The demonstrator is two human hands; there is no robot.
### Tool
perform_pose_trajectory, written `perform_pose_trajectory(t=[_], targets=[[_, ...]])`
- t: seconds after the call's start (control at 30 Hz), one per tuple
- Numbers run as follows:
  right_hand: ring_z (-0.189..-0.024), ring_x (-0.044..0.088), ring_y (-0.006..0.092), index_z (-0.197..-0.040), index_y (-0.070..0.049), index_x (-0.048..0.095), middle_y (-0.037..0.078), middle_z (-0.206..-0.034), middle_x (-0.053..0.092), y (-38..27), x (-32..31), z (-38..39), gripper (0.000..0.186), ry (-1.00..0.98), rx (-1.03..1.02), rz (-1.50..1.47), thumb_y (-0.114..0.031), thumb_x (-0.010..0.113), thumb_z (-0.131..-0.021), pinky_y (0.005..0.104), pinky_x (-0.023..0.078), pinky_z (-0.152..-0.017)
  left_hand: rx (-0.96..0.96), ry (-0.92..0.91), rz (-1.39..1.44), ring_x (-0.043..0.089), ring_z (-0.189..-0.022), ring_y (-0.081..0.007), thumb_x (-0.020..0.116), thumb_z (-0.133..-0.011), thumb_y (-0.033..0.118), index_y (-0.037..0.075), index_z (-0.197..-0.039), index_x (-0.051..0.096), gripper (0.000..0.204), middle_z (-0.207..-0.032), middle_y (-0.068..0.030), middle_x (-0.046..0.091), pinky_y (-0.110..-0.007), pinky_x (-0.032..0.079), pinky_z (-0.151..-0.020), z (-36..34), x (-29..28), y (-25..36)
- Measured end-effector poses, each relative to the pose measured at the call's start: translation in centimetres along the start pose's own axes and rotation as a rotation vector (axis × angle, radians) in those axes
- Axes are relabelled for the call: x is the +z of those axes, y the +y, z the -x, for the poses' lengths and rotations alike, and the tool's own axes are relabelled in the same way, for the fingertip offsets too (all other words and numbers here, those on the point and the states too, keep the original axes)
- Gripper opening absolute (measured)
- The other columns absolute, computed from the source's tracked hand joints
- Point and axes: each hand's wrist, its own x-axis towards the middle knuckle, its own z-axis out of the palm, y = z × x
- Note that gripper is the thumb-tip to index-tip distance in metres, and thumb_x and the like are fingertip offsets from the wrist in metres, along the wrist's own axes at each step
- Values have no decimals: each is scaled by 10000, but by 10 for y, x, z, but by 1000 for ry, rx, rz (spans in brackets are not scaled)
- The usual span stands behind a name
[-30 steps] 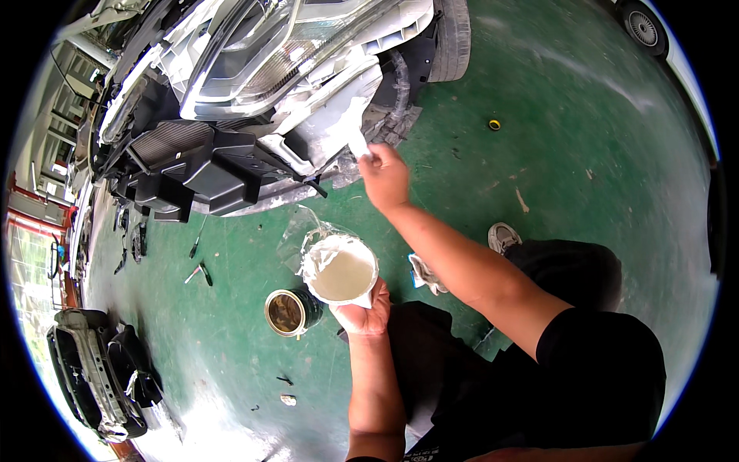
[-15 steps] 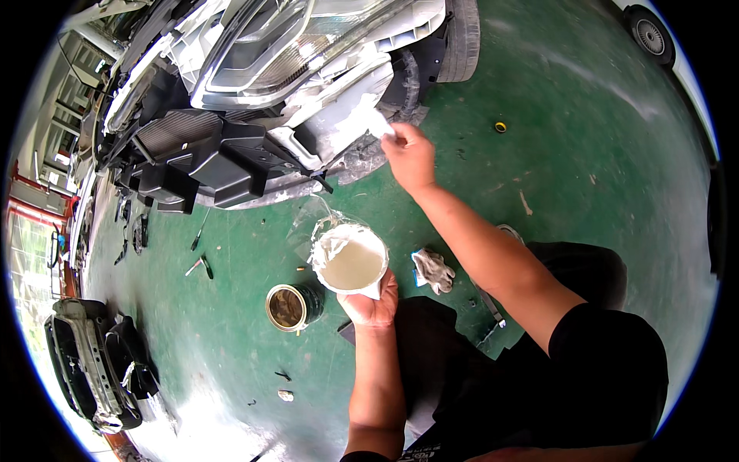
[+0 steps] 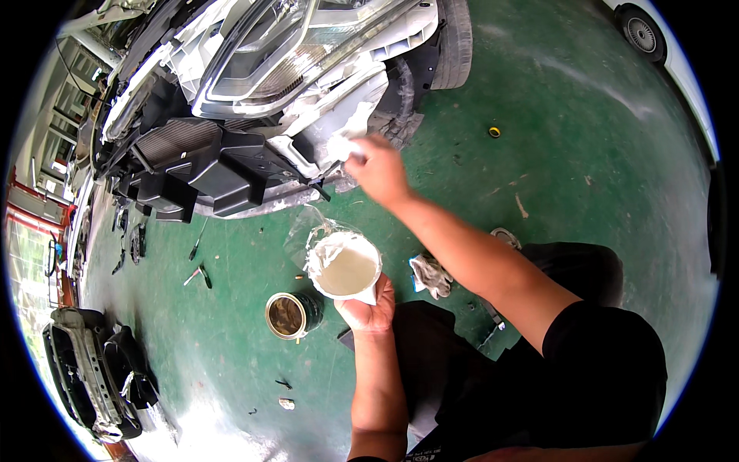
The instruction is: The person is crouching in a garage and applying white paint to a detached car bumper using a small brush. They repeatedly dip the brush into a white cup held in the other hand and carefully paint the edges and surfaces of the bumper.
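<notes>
Bowl point(image 3: 323, 258) held from below by cupped left hand point(image 3: 368, 309), blurred white piece point(image 3: 342, 146) pinched by right hand point(image 3: 379, 171), at far panel point(image 3: 345, 112)

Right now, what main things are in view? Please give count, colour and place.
Bowl of paste: one, whitish, centre
White piece: one, white, upper centre, blurred
Headlight: one, clear, top
Car front: one, black and white, upper left
Tyre: one, grey, top
Can: one, dark, left of bowl
Gloves: count unclear, greyish, right of bowl
Ring: one, yellow, upper right
Screwdriver: one, dark, left
Hand tool: one, dark, below screwdriver
Bumper-like part: one, dark, lower left
Second car: one, white, upper right
Floor: one, green, throughout
Shoe: one, greyish, right
Left hand: one, bare, under bowl
Right hand: one, bare, on white piece
</notes>
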Motion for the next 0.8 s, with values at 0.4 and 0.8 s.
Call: perform_pose_trajectory(t=[0.4, 0.8], targets=[[-677, 667, 244, -1136, -31, 719, 123, -933, 629, 48, -50, -59, 313, 342, 110, 3, -125, 757, -840, 364, 549, -649, 51, 133, 51, 409, -622, -151, 529, -1018, 229, 32, -1126, 587, 232, -872, -50, 540, -259, 332, -434, -1, 24, -9], [-708, 639, 315, -1158, -41, 713, 146, -905, 616, 18, -7, -27, 310, 171, 13, -142, -69, 740, -850, 411, 535, -665, 105, 208, -45, 389, -621, -153, 578, -1013, 302, 50, -1100, 598, 267, -865, -39, 538, -248, 319, -417, -8, 21, -12]])
